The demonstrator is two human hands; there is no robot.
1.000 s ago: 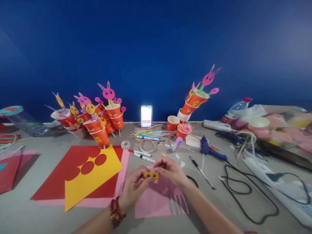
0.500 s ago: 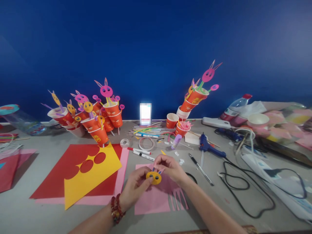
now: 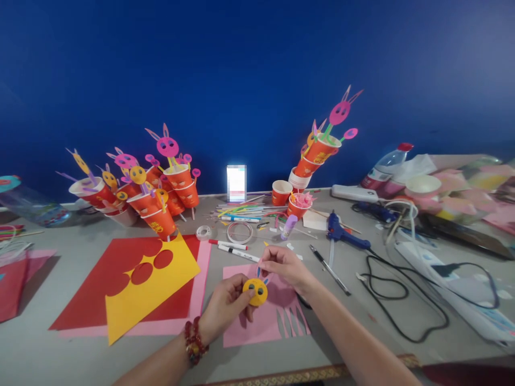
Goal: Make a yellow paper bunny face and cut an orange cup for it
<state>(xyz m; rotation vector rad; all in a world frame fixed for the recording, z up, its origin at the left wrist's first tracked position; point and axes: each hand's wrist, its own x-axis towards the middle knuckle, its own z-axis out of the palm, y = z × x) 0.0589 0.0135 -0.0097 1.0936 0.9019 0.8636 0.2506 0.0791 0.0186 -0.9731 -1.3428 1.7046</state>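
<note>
A round yellow paper face (image 3: 257, 294) with two dark googly eyes is pinched at its left edge by my left hand (image 3: 228, 301). Two thin pink and blue paper ears (image 3: 263, 275) stand up at its top. My right hand (image 3: 285, 268) has its fingertips closed on the ears. Below both hands lies a pink sheet (image 3: 249, 335) with narrow petal-shaped cutouts on its right side. Left of it, a yellow sheet (image 3: 148, 292) with round holes rests on a red sheet (image 3: 86, 292).
Red paper cups (image 3: 159, 217) with bunny figures stand at the back left, with another tilted stack (image 3: 322, 150) at the back right. A glue stick (image 3: 288, 226), blue glue gun (image 3: 341, 236), pen (image 3: 330, 269), markers (image 3: 237, 252), cables and a power strip (image 3: 454, 295) lie around.
The yellow face is now turned more toward the camera and looks rounder. My right hand has moved slightly up, still at the ears. The whole view has shifted a little.
</note>
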